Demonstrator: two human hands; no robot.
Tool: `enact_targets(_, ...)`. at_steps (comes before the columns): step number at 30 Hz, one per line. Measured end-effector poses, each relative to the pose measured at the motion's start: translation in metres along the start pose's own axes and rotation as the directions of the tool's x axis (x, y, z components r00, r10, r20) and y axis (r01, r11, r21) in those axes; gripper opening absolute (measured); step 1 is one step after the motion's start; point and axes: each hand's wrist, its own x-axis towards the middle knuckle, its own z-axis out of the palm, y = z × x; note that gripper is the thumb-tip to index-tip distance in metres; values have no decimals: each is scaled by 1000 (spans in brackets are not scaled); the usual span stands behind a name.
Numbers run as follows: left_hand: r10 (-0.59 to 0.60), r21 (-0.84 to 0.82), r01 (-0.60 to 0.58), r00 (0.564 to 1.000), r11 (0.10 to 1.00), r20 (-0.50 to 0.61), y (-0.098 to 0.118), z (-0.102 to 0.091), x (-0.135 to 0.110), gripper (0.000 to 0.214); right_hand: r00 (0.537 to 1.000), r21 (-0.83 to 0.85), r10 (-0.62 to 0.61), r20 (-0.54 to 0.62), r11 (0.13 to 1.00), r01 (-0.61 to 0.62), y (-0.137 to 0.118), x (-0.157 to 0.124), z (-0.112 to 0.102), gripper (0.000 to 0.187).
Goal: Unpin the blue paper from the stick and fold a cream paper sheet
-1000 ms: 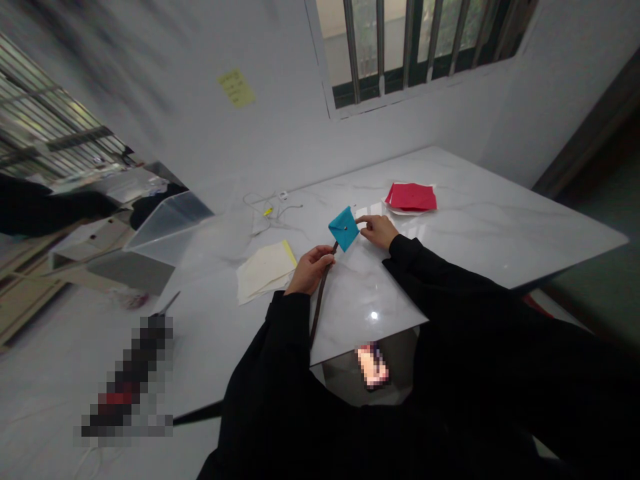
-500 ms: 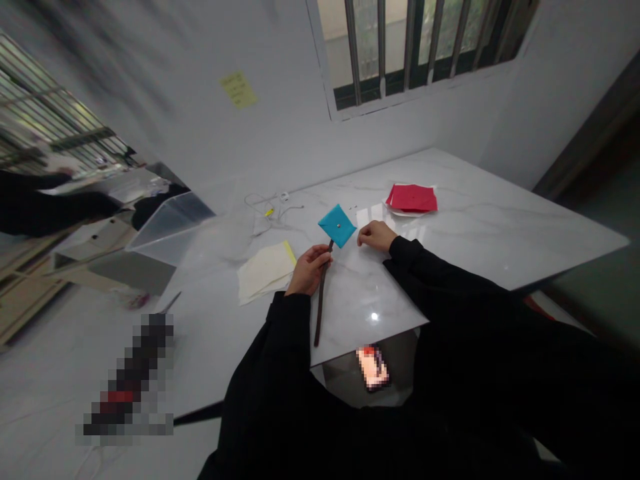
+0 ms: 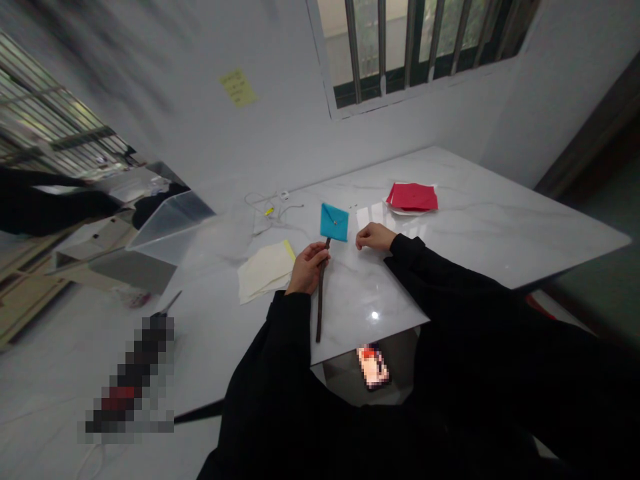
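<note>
My left hand [image 3: 309, 268] is closed on the dark brown stick [image 3: 320, 303] of a pinwheel, thumb and fingers pinching it near its top. At the stick's upper end sits the pinwheel's blue folded head [image 3: 330, 230], with a small pin at its middle. The stick leans slightly, its lower end over the near part of the table. To the right of the blue head, apart from it, my right hand [image 3: 375, 237] hovers or rests low over the table with fingers curled in. Nothing shows between those fingers.
Cream sheets [image 3: 265, 270] with a yellow edge lie left of my left hand. Red folded pieces [image 3: 414, 197] on white sheets lie at the back right. A thin cable [image 3: 280, 217] and a clear plastic box [image 3: 165, 223] are at left. A pixelated phone [image 3: 374, 367] glows below the table edge.
The blue head has turned from a diamond position to nearly square and shifted slightly left. The stick has tilted a little more upright. Both hands have hardly moved.
</note>
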Motion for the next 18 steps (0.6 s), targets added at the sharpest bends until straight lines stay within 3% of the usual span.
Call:
enact_targets(8, -4, 30, 3, 1000, 1000, 23, 1, 0, -1, 41, 942, 18, 147, -303, 989, -148, 1, 1, 0, 28)
enact_targets(12, -29, 27, 28, 999, 999, 46, 3, 2, -3, 39, 924, 53, 174, -342, 985, -166, 2, 2, 4, 58)
enact_targets(18, -64, 50, 60, 995, 997, 76, 6, 4, -5, 41, 933, 28, 103, -344, 995, -99, 1, -2, 5, 81)
